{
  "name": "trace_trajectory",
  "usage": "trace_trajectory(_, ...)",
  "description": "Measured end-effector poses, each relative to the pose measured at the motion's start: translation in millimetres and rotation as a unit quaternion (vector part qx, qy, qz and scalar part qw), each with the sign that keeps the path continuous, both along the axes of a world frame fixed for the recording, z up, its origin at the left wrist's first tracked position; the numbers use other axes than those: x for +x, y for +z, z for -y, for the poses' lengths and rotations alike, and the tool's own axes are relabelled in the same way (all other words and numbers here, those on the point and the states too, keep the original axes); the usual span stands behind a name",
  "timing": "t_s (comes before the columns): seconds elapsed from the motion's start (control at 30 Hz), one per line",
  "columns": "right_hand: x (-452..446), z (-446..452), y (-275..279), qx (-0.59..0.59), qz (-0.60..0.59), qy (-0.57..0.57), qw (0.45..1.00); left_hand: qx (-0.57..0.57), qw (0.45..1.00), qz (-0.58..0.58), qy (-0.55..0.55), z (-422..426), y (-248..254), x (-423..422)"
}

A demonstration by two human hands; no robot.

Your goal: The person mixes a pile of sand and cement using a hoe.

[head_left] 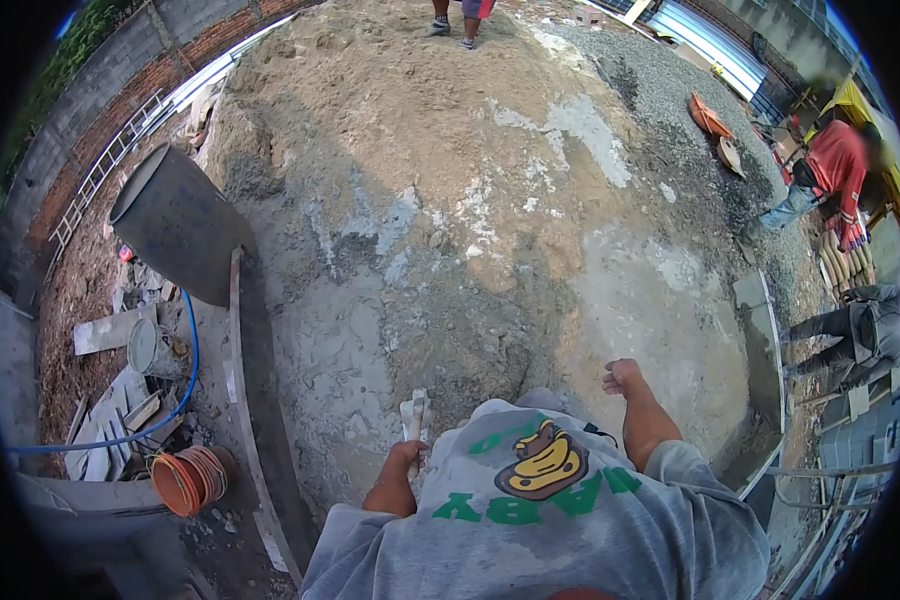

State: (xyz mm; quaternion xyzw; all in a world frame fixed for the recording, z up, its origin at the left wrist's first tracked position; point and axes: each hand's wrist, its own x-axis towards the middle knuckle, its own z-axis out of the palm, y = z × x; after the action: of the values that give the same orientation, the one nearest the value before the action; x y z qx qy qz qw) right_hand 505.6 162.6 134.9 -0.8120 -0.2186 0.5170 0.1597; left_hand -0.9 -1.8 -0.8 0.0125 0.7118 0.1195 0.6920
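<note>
**Pale tool in the left hand**

Left of the tool stood a barrel and a long board. The left hand, the nearer one, was closed around the tool's near end; the tool's long axis pointed forward. Rough grey ground spread to its right. Further right, the right hand was curled, whether around something I could not tell.

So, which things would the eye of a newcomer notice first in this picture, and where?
Probably the big dark barrel on the picture's left side, and the printed gray shirt at the bottom. Just above the shirt, the left hand grips a pale tool. Near the right edge, a person in red bends forward.
</note>
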Motion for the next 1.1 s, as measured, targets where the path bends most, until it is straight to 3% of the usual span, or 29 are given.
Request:
trace_trajectory(0.27, 4, 4, -8, -0.02, -0.003, 0.008, 1.0, 0.019, 1.0, 0.01, -0.004, 3, -34, -5)
trace_trajectory(0.67, 9, 3, 1, -0.014, 0.008, -0.005, 1.0, 0.005, 1.0, 0.003, -0.018, -3, 12, 1)
trace_trajectory(1.1, 4, 4, -6, -0.008, 0.009, -0.003, 1.0, 0.006, 0.999, 0.0, -0.032, 1, -17, -4)
